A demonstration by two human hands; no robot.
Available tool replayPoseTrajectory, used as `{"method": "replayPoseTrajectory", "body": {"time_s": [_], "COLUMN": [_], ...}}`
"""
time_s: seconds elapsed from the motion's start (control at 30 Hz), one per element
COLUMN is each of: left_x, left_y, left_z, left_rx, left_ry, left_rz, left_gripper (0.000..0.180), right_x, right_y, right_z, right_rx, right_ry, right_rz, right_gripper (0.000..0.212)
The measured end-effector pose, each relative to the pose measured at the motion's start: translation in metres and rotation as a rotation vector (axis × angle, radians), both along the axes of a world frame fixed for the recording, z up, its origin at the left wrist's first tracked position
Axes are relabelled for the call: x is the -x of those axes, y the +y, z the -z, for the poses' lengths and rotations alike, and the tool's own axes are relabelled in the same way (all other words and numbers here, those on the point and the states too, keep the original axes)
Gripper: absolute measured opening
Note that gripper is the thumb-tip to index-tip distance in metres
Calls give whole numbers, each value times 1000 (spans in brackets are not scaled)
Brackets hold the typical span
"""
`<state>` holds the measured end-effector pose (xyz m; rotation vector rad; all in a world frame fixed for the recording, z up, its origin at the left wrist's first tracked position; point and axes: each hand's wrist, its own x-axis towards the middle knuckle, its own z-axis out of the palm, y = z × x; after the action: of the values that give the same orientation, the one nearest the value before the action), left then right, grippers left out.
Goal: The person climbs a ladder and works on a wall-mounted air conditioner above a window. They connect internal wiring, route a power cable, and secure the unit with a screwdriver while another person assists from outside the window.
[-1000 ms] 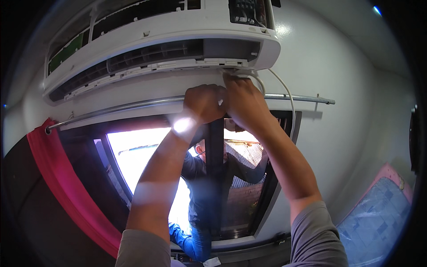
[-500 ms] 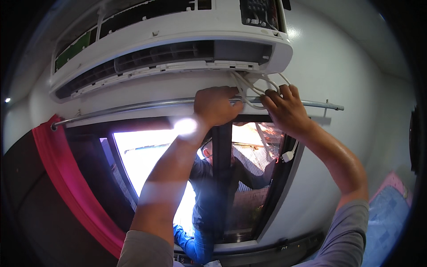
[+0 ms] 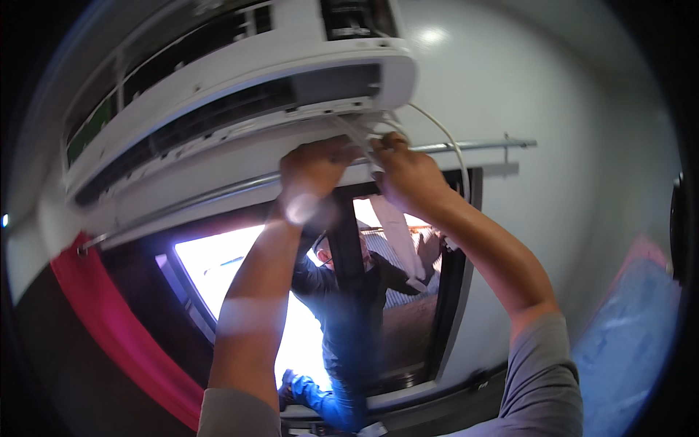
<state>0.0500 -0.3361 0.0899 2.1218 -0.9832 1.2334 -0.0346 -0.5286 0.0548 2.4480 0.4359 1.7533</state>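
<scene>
A white split air conditioner (image 3: 295,29) hangs on the wall above my arms, its front cover off and dark openings showing. White cables (image 3: 352,131) come down from its underside near the right end. My left hand (image 3: 313,171) is raised beside them, its fingers closed on the cables, partly hidden and blurred. My right hand (image 3: 411,175) grips the looped cables just to the right, fingers curled. One length of white cable (image 3: 457,149) arcs down past my right wrist. Both hands are in front of the metal curtain rod (image 3: 480,145).
Below the rod is a dark-framed window (image 3: 466,269); a person in dark clothes and jeans (image 3: 338,342) is at it, one arm stretched to the right. A red curtain (image 3: 109,313) hangs at the left. Something blue and pink (image 3: 626,335) lies at the lower right.
The view has shifted, so the air conditioner sits further up and left. My right hand has come closer to my left, bunching the cables. One cable now arcs out over my right wrist.
</scene>
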Motion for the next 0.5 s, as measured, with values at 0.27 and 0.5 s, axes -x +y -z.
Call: {"method": "replayPoseTrajectory", "body": {"time_s": [0.27,0.5], "left_x": [-6,-13], "left_y": [-10,-8], "left_z": [-4,-2], "left_rx": [64,47], "left_ry": [4,76], "left_rz": [-35,8], "left_gripper": [40,43], "right_x": [-26,-38], "right_y": [12,21], "right_z": [15,-7], "right_rx": [-165,-308], "right_ry": [-271,-239], "right_rz": [-211,-138], "right_gripper": [22,21]}}
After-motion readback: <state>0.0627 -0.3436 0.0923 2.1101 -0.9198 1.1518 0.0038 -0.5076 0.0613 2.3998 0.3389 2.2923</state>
